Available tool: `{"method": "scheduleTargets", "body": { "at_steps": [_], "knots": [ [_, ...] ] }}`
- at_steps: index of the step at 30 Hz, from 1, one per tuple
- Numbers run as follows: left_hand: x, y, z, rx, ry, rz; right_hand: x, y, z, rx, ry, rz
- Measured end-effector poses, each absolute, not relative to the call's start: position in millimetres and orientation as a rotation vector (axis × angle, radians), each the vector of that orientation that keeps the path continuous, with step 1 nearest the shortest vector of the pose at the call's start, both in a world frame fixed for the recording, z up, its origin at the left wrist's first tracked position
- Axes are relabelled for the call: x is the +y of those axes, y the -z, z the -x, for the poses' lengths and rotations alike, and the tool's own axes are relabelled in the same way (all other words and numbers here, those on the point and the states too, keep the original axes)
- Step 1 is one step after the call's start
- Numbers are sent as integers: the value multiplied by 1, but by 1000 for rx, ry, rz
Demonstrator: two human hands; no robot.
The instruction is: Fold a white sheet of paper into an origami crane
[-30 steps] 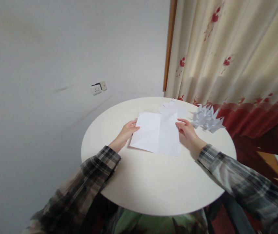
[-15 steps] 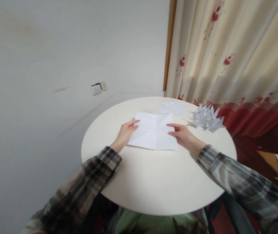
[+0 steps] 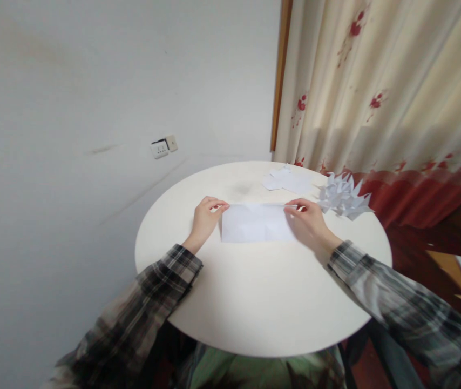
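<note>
A white sheet of paper [image 3: 258, 224] stands between my hands over the round white table [image 3: 255, 302], looking like a wide, low rectangle. My left hand [image 3: 207, 217] pinches its upper left corner between thumb and fingers. At the upper right corner, my right hand [image 3: 306, 217] holds the paper in the same kind of pinch. Whether the paper is folded double or only tilted up is hard to tell. A soft shadow falls on the table behind its top edge.
A pile of folded white paper pieces with pointed tips [image 3: 344, 197] sits at the table's right rear edge. Flat white paper [image 3: 289, 180] lies beside it at the back. Beyond are a wall socket [image 3: 160, 149] and a flowered curtain [image 3: 347, 97].
The paper lay open and creased, seen as a nearly square sheet; now it shows as a narrower rectangle. My hands have shifted from its sides to its upper corners, fingers closing into pinches.
</note>
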State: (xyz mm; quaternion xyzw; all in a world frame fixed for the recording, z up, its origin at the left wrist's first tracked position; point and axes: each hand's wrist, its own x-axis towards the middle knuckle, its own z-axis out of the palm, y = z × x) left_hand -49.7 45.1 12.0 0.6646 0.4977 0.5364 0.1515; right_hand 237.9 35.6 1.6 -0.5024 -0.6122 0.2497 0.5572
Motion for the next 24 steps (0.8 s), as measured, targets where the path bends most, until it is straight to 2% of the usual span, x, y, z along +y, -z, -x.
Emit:
{"method": "scheduleTargets", "body": {
  "at_steps": [2, 4, 10, 13, 15, 19, 21, 24],
  "knots": [
    [46, -12, 49, 1404, -1596, -1947, 41, 2, -243, -1483, -424, 1130],
    [46, -11, 45, 1326, -1571, -1858, 45, 5, -245, -1464, -400, 1044],
    [40, -6, 39, 1175, -1362, -1423, 38, 3, -235, -1219, -938, 987],
    [43, -1, 44, 1269, -1232, -1374, 32, 2, -229, -1145, -1069, 1035],
    [46, 2, 47, 1394, -1182, -1536, 31, 4, -227, -1146, -1127, 1110],
    [43, 8, 41, 1494, -1164, -2249, 34, 14, -226, -1312, -1099, 1252],
    [36, 9, 33, 1318, -976, -2514, 36, 17, -226, -1413, -1027, 1302],
    [23, 11, 22, 1061, -512, -2710, 38, 17, -227, -1516, -948, 1364]
  ]
}}
